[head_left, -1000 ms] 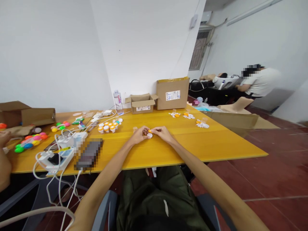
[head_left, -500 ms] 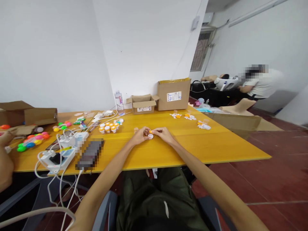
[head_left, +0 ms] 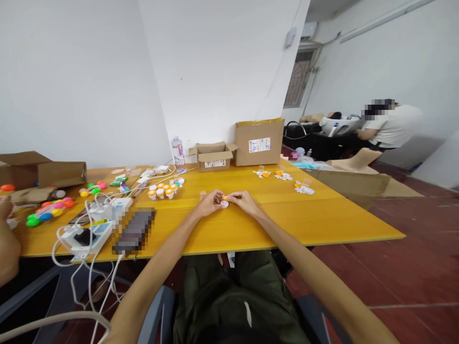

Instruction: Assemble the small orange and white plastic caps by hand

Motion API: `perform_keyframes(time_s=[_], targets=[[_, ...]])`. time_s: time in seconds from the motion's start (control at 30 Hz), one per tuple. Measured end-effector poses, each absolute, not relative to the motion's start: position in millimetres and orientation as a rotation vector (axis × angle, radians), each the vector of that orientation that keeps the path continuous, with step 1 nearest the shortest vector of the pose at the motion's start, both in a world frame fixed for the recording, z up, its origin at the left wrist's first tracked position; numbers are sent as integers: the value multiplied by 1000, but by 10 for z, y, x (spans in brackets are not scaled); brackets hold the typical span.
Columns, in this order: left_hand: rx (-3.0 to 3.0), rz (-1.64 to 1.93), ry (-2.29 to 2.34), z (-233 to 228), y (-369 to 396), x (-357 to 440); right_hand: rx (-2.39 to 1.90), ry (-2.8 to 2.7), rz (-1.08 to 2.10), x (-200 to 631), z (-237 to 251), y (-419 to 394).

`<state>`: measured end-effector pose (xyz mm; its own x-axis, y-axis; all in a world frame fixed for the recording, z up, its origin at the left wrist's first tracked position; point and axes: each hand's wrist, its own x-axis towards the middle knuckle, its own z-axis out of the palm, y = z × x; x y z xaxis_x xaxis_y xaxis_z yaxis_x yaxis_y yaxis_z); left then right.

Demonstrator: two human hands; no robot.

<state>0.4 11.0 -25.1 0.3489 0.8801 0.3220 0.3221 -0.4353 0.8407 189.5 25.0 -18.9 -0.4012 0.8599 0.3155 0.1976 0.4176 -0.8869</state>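
Note:
My left hand (head_left: 209, 202) and my right hand (head_left: 242, 200) meet over the middle of the yellow table (head_left: 315, 217). Between their fingertips they pinch a small orange and white toy piece (head_left: 224, 200). Both hands rest low on the tabletop. A tiny clear cup (head_left: 202, 194) stands just left of my left hand. A cluster of small orange and white capped pots (head_left: 163, 188) sits further left and back. More loose orange and white pieces (head_left: 303, 188) lie at the back right.
Two cardboard boxes (head_left: 258, 140) and a water bottle (head_left: 177, 153) stand along the wall. A power strip with white cables (head_left: 86, 232) and a phone (head_left: 133, 230) lie front left. Coloured balls (head_left: 48, 209) and another person's arm (head_left: 7, 239) are far left. A person sits back right.
My hands stay together on the small piece with only slight finger movement. The view has shifted a little.

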Motion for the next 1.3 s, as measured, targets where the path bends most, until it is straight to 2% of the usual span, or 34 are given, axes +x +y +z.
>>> perform_keyframes(time_s=[0.8, 1.3], targets=[[1898, 1025, 1067, -197, 60, 21, -907, -1877, 981, 1907, -200, 240], [1834, 1042, 998, -237, 104, 27, -860, -1926, 776, 1858, -157, 116]])
